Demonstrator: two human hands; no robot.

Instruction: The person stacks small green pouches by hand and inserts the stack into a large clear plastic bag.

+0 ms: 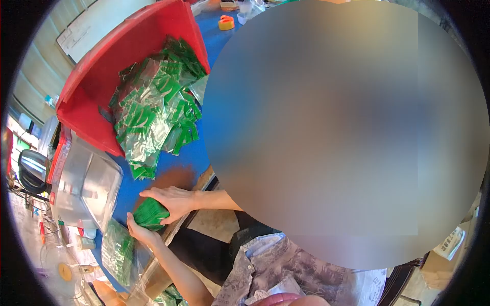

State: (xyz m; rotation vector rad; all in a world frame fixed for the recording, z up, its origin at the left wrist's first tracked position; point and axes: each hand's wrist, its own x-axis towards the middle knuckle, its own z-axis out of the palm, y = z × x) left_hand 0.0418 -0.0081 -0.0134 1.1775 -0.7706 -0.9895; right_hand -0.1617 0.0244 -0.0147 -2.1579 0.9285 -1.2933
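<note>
Both hands are closed around a stack of small green plastic packets [151, 214] at the near edge of the blue table. My right hand [176, 202] grips it from above, fingers over the far side and thumb on the near side. My left hand [143, 233] supports it from below, fingertips along its left edge. Just below my left hand lies a clear plastic bag [117, 251] with more green packets in it. Beyond the hands, a large pile of green and clear packets [158, 109] spills from a tilted red bin [97, 84] onto the table.
Left of the hands stands a clear plastic box [84, 178] with a red edge. A yellow-orange object [226, 23] sits at the far side of the blue table [176, 162]. More green packets [171, 297] show at the bottom. A large blurred area hides most of the right.
</note>
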